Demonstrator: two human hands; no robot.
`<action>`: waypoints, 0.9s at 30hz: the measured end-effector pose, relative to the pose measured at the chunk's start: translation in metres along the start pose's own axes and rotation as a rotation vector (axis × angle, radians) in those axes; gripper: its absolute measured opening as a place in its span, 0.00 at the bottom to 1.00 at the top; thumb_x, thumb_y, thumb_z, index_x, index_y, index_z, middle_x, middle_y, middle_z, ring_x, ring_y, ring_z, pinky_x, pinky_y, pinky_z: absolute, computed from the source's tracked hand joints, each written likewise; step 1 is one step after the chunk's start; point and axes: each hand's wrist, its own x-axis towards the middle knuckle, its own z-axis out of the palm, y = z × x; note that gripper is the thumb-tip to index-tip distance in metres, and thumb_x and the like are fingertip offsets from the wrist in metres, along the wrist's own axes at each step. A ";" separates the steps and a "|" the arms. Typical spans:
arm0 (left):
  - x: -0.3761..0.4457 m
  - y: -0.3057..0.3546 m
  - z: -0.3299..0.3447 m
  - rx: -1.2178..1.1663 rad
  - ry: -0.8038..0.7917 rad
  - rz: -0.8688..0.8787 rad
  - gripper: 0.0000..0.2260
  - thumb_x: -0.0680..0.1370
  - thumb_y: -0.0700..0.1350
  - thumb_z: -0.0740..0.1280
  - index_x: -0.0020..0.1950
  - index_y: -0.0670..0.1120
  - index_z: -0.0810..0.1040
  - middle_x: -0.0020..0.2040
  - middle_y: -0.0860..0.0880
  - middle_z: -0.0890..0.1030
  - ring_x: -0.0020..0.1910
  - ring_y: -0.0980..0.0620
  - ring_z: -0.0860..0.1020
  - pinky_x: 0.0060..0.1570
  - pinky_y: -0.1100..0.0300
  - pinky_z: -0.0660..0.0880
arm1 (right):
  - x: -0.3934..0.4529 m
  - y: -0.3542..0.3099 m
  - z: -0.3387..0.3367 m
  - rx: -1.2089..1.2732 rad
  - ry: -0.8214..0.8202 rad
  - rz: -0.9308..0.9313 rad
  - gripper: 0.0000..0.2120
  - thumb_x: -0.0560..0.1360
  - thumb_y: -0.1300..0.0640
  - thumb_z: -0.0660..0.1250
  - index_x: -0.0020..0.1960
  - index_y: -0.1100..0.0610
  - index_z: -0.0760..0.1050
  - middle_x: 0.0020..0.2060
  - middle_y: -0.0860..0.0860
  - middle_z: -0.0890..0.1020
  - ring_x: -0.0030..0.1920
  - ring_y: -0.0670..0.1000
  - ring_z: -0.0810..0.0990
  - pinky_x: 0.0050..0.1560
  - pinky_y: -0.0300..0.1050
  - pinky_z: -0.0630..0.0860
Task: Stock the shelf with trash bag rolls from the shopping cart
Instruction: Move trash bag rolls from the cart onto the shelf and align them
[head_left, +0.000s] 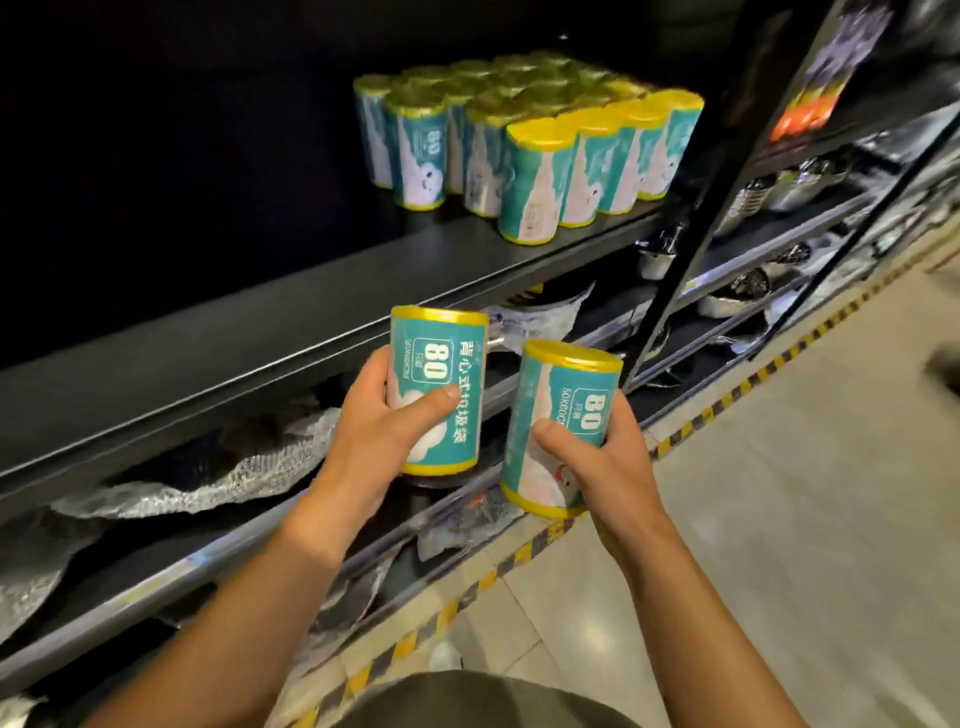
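1. Two teal-wrapped cylindrical trash bag rolls with yellow ends are being carried at centre frame, below the front lip of the dark metal shelf (311, 306).
2. Left hand (379, 431) is gripping the left roll (441, 384) around its lower half, thumb lying across the printed label, fingers wrapping behind and out of sight.
3. Right hand (602, 467) is holding the right roll (561, 415) the same way, thumb pressing the front; this roll is tilting slightly, top leaning toward the right of the frame.
4. Stocked rolls (524, 150) are standing upright in tight rows at upper centre-right of the shelf; bare shelf is lying to their left.
5. Handling guess: rolls are looking light and fairly firm, the glossy film probably slick. Mid-body grip seems safest, setting each down flat on its yellow end.
6. Shopping cart is not showing in frame.
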 end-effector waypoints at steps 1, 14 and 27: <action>0.017 0.008 0.002 0.017 -0.009 0.027 0.16 0.74 0.39 0.73 0.56 0.55 0.76 0.49 0.57 0.85 0.49 0.55 0.84 0.44 0.60 0.80 | 0.010 -0.004 0.004 0.006 0.013 -0.015 0.20 0.70 0.59 0.78 0.59 0.51 0.75 0.49 0.47 0.86 0.48 0.49 0.86 0.43 0.42 0.81; 0.165 0.063 0.034 0.110 0.031 0.273 0.37 0.63 0.45 0.79 0.68 0.48 0.66 0.61 0.50 0.80 0.57 0.54 0.81 0.57 0.49 0.80 | 0.098 -0.037 0.019 0.038 0.026 -0.119 0.25 0.64 0.53 0.76 0.60 0.51 0.74 0.49 0.47 0.86 0.48 0.47 0.85 0.42 0.39 0.80; 0.252 0.043 0.053 0.492 0.445 0.270 0.37 0.64 0.51 0.82 0.66 0.42 0.69 0.55 0.49 0.76 0.54 0.52 0.77 0.50 0.59 0.75 | 0.157 -0.047 -0.001 -0.010 -0.074 -0.143 0.26 0.63 0.54 0.76 0.60 0.50 0.73 0.49 0.49 0.85 0.48 0.48 0.85 0.46 0.44 0.82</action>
